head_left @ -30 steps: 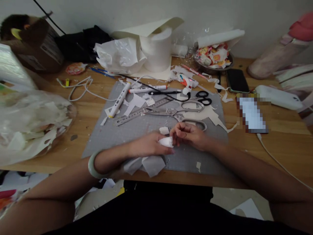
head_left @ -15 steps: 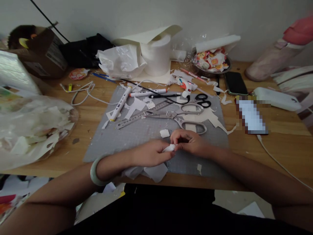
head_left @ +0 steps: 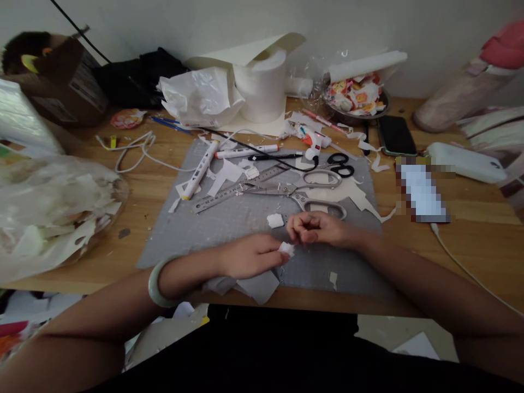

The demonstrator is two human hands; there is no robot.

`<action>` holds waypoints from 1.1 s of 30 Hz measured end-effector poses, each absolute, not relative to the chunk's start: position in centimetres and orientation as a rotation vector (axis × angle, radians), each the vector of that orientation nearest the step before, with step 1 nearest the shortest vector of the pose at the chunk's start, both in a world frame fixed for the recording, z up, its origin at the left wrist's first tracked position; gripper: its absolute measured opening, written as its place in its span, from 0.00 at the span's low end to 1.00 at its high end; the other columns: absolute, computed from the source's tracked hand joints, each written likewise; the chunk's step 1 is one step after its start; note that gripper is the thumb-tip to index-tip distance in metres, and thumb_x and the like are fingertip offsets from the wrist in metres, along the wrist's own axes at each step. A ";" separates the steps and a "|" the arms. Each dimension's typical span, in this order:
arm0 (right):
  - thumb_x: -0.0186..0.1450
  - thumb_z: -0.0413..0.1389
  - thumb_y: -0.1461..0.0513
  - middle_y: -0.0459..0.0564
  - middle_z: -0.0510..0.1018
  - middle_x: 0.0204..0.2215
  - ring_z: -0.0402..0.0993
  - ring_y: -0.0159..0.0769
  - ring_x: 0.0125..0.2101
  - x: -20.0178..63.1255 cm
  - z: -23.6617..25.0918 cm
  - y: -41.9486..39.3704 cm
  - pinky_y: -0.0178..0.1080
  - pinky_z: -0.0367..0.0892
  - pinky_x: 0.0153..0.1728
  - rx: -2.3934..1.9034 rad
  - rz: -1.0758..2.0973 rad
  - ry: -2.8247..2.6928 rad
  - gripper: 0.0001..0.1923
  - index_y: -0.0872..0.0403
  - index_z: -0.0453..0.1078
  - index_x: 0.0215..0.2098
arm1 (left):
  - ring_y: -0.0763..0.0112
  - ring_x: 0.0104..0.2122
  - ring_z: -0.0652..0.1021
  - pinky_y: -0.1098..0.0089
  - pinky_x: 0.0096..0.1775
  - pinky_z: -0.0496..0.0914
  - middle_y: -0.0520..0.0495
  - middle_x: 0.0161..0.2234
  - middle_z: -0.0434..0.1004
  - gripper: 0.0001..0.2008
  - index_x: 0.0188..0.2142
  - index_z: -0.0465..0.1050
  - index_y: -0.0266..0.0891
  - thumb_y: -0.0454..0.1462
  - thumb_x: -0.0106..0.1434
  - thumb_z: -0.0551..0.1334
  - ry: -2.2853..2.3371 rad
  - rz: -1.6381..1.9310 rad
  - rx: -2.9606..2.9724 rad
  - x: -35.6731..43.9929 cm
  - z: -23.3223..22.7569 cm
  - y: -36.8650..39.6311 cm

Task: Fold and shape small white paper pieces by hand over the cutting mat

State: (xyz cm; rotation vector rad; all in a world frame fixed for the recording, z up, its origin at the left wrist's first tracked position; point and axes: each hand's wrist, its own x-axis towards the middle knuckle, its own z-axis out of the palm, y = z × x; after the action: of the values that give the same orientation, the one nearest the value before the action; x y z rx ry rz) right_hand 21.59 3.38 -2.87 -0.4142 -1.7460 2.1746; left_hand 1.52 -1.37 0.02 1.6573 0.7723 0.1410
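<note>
Low over the grey cutting mat (head_left: 164, 240), my left hand (head_left: 249, 255) pinches a small crumpled white paper piece (head_left: 287, 249) between thumb and fingers. Just to its right is my right hand (head_left: 317, 228), its fingers curled together beside the paper; whether anything tiny is in them I cannot make out. A second small white piece (head_left: 275, 220) lies on the mat beyond my hands. Past it rest large silver-handled scissors (head_left: 303, 191) and a steel ruler (head_left: 216, 200). White paper sheets (head_left: 260, 285) stick out beneath my left forearm at the mat's front edge.
Two markers (head_left: 200, 170), black-handled scissors (head_left: 340, 165) and a white glue gun (head_left: 313, 146) lie at the mat's back. Left stands a plastic bag of scraps (head_left: 53, 213). Phones (head_left: 396, 135), a power bank (head_left: 466, 162) and a bottle (head_left: 458, 98) occupy the right.
My right hand's fingers have drawn slightly away from the white paper piece, which stays in my left hand and now shows more. The view has shifted a little.
</note>
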 end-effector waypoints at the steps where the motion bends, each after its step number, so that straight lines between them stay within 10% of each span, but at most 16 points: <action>1: 0.60 0.57 0.51 0.46 0.66 0.30 0.61 0.27 0.29 21.6 -2.7 3.4 0.32 0.59 0.30 -0.454 2.153 -1.791 0.19 0.55 0.58 0.25 | 0.77 0.20 0.58 0.75 0.24 0.55 0.56 0.18 0.52 0.17 0.20 0.54 0.38 0.43 0.63 0.48 0.775 0.140 1.663 1.5 0.0 -1.4; 25: 0.63 0.48 0.44 0.47 0.65 0.30 0.62 0.31 0.32 20.6 -2.6 3.0 0.38 0.60 0.38 -0.413 1.757 -2.153 0.23 0.55 0.61 0.26 | 0.77 0.22 0.58 0.75 0.25 0.58 0.55 0.19 0.53 0.17 0.21 0.54 0.38 0.43 0.63 0.48 0.781 0.156 1.625 1.7 0.2 -1.4; 33: 0.64 0.52 0.49 0.45 0.63 0.29 0.59 0.27 0.27 20.9 -2.9 2.9 0.34 0.59 0.30 -0.404 2.064 -1.697 0.18 0.55 0.60 0.26 | 0.77 0.21 0.59 0.74 0.26 0.57 0.55 0.19 0.55 0.16 0.21 0.56 0.38 0.41 0.63 0.48 0.789 0.230 1.544 1.7 0.1 -1.4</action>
State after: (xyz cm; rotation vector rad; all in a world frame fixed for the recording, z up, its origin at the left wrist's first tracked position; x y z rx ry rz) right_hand 20.87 2.93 -2.94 -0.4043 -1.6969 2.0640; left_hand 1.74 -1.40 0.10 1.5442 0.7892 0.2302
